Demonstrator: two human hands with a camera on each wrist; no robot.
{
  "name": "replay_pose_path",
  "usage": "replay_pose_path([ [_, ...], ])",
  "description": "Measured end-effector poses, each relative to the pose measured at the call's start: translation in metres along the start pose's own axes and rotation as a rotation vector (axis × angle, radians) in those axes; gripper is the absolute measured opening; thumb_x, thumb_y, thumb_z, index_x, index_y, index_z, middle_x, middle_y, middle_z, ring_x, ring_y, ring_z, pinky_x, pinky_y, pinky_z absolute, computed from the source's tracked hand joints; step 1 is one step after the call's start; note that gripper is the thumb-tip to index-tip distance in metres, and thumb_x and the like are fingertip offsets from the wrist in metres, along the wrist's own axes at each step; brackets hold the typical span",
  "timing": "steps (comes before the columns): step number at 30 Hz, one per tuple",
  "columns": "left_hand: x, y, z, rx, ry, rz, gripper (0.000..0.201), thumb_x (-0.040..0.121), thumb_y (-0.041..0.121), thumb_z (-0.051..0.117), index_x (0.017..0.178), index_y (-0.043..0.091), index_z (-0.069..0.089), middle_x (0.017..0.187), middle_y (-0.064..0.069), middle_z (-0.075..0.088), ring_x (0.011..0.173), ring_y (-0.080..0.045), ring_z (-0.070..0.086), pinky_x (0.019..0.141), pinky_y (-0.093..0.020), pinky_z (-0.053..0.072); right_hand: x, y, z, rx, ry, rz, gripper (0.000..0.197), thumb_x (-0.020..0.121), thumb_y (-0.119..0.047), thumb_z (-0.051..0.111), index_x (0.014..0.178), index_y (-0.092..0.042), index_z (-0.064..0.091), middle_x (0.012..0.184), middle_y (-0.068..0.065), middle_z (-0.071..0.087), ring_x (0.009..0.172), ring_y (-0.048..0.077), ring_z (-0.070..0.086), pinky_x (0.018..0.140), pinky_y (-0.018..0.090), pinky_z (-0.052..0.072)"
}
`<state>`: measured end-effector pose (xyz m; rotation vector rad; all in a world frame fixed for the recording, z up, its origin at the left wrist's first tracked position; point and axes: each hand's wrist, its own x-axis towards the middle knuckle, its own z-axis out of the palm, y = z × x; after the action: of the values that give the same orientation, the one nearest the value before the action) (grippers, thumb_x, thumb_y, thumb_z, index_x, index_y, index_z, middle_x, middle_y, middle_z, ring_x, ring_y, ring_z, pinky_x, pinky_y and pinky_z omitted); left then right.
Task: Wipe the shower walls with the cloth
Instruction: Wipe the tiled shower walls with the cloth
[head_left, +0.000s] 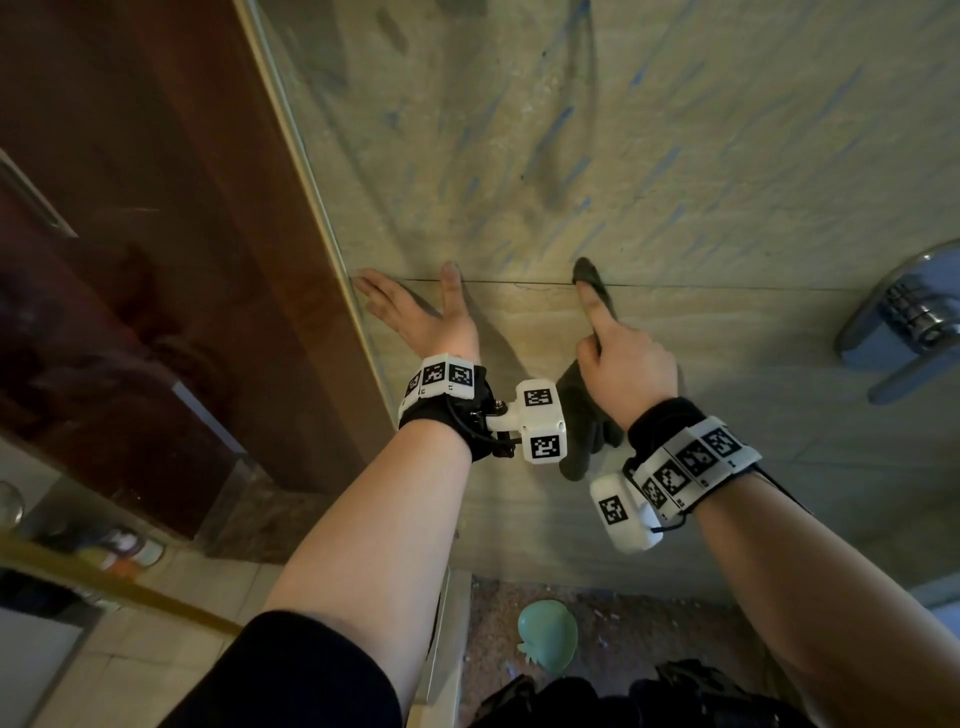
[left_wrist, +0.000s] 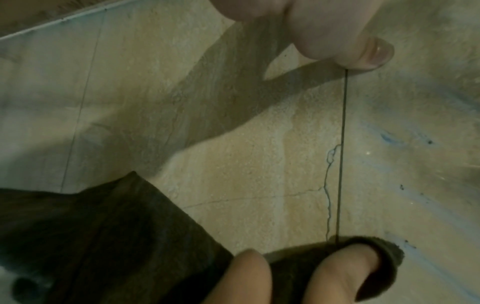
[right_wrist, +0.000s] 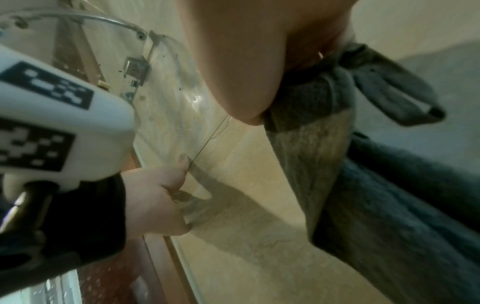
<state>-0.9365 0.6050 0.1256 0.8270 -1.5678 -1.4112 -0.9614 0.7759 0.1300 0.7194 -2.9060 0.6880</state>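
A dark grey cloth (head_left: 582, 431) is gripped in my right hand (head_left: 618, 369). Its extended index finger presses the cloth's tip (head_left: 587, 273) onto the beige tiled shower wall (head_left: 675, 156), right at a horizontal grout line. The rest of the cloth hangs below the fist. My left hand (head_left: 410, 304) lies flat on the wall beside the glass edge, fingers spread, thumb up. In the left wrist view the thumb (left_wrist: 358, 51) touches the grout line and the cloth (left_wrist: 103, 236) covers the right fingers. In the right wrist view the cloth (right_wrist: 389, 185) drapes down.
Blue streaks mark the wall above the hands. A chrome tap handle (head_left: 904, 322) sticks out at the right. A glass panel edge (head_left: 311, 208) and a brown wooden door (head_left: 156, 208) stand at the left. A green object (head_left: 548, 636) lies on the shower floor below.
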Motion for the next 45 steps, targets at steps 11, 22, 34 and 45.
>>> replay_pose_path([
  [11,0.001,-0.002,0.0,0.004,-0.011,-0.01,0.094,0.093,0.042,0.059,0.154,0.015,-0.008,0.161,-0.001,-0.017,0.148,-0.023,-0.014,0.118,-0.04,0.0,0.002,0.003,-0.007,0.056,0.073,0.038,0.061,0.099,-0.025,0.036,0.152,-0.036,0.008,0.063,0.0,0.049,0.056,0.019,0.052,0.058,0.034,0.046],
  [22,0.001,-0.004,0.001,0.013,-0.003,0.005,0.094,0.093,0.041,0.059,0.153,0.014,-0.008,0.161,-0.001,-0.016,0.148,-0.025,-0.014,0.119,-0.041,0.0,0.0,0.0,-0.014,0.087,0.141,0.087,0.063,0.099,-0.024,0.035,0.152,-0.036,0.002,0.069,0.003,0.054,0.061,0.023,0.056,0.061,0.036,0.05],
  [34,0.002,-0.006,0.003,0.004,0.008,0.017,0.093,0.093,0.037,0.061,0.153,0.011,-0.006,0.161,-0.004,-0.014,0.148,-0.026,-0.014,0.118,-0.038,-0.003,-0.01,-0.007,-0.016,-0.006,0.021,-0.096,0.06,0.098,-0.027,0.041,0.152,-0.038,0.015,0.072,0.006,0.06,0.064,0.023,0.059,0.061,0.034,0.051],
  [45,0.004,-0.011,0.005,0.002,0.019,0.034,0.095,0.093,0.04,0.06,0.154,0.012,-0.006,0.161,-0.004,-0.015,0.148,-0.025,-0.014,0.117,-0.039,-0.004,0.006,-0.009,-0.009,-0.207,-0.05,-0.109,0.06,0.1,-0.025,0.033,0.151,-0.042,0.004,0.075,0.002,0.049,0.065,0.02,0.052,0.06,0.034,0.044],
])
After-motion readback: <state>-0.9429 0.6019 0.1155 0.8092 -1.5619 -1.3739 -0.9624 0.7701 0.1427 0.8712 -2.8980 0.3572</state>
